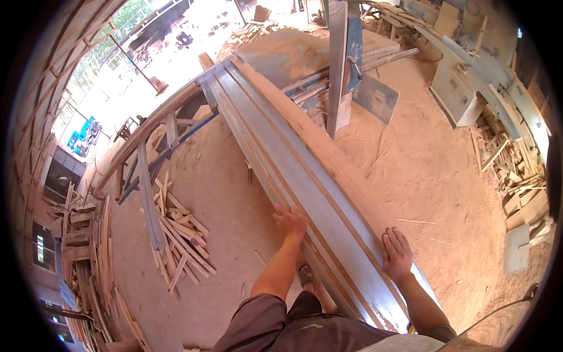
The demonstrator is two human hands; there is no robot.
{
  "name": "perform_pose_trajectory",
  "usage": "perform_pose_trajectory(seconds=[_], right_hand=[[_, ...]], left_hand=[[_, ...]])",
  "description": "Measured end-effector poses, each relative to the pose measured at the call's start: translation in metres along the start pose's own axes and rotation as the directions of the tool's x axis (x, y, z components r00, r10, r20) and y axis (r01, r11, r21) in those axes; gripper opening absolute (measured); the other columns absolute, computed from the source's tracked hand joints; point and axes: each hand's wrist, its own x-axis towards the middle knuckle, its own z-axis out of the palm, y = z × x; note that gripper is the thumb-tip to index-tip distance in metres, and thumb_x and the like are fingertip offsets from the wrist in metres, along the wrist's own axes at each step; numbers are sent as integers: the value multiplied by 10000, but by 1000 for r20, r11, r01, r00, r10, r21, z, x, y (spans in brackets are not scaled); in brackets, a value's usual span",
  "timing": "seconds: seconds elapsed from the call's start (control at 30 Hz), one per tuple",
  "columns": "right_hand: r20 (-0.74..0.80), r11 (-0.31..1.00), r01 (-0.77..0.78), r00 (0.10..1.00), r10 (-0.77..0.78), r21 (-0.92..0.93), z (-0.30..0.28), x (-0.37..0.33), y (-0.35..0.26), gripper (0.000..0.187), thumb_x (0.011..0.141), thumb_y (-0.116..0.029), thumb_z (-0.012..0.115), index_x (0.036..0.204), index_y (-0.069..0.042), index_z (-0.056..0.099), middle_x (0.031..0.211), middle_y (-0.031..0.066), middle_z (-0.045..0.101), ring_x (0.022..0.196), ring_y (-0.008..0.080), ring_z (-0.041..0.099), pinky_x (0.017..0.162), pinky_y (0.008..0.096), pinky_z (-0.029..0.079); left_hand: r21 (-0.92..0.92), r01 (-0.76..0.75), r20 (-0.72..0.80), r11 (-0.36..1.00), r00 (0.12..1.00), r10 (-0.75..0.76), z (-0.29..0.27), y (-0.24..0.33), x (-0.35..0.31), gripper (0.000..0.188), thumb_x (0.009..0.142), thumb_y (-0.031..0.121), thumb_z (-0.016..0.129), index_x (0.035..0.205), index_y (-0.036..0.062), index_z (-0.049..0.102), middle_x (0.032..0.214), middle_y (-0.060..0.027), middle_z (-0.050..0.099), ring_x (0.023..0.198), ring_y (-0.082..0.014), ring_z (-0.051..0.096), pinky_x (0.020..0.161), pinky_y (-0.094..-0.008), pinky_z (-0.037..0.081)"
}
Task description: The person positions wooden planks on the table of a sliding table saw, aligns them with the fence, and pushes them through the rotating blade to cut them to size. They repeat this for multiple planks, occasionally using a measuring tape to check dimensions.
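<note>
A long grey metal bed (316, 186) with narrow brown strips runs diagonally from the far left toward my body. Along its right side lies a long, pale wooden plank (316, 141). My left hand (290, 224) is closed at the bed's left edge, with its fingers bent around that edge. Further right, my right hand (397, 253) is on the near part of the plank, its fingers bent over the wood. The undersides of both hands are hidden.
Loose wooden offcuts (182, 234) lie on the floor at left, beside a slanting metal bar (149, 193). An upright machine column (338, 70) stands beyond the plank. Stacked lumber (82, 240) lines the left side; scrap wood (516, 170) is heaped at right.
</note>
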Motion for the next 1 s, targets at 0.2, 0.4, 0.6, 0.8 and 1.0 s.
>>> perform_pose_trajectory(seconds=[0.2, 0.4, 0.6, 0.8, 1.0], right_hand=[[-2, 1000, 2, 1000, -2, -1, 12, 16, 0, 431, 755, 26, 617, 1185, 41, 641, 1307, 203, 633, 1265, 395, 580, 1043, 511, 472], [12, 1000, -2, 1000, 2, 2, 25, 32, -1, 470, 736, 27, 617, 1206, 43, 632, 1328, 208, 619, 1284, 400, 565, 1064, 519, 455], [20, 1000, 1, 1000, -1, 11, 37, 49, -3, 485, 733, 25, 618, 1217, 44, 624, 1338, 211, 610, 1289, 406, 557, 1066, 520, 451], [5, 1000, 17, 1000, -17, -7, 48, 65, -7, 458, 750, 35, 607, 1207, 43, 626, 1329, 208, 615, 1277, 408, 565, 1059, 517, 457], [3, 1000, 18, 1000, -18, -9, 55, 83, -10, 436, 763, 36, 606, 1198, 40, 633, 1319, 208, 623, 1271, 407, 571, 1056, 517, 460]], left_hand=[[3, -15, 8, 1000, 1000, 15, 0, 3, 21, 714, 980, 286, 521, 1531, -42, 208, 1305, -367, 437, 1131, -550, 559, 991, -554, 475], [44, 23, 23, 999, 999, -24, -4, 12, 40, 716, 985, 311, 509, 1531, -39, 207, 1324, -364, 440, 1135, -536, 568, 993, -548, 475], [53, 21, 42, 998, 999, -23, -2, 11, 63, 731, 990, 325, 502, 1539, -35, 180, 1342, -365, 438, 1163, -532, 561, 1007, -551, 466], [23, 2, 40, 1000, 999, -3, -3, 11, 81, 730, 991, 329, 502, 1544, -18, 175, 1336, -350, 446, 1170, -517, 561, 999, -548, 467], [32, 19, 45, 999, 999, -20, -5, 15, 99, 734, 989, 339, 502, 1546, -12, 178, 1333, -338, 454, 1168, -502, 565, 990, -542, 475]])
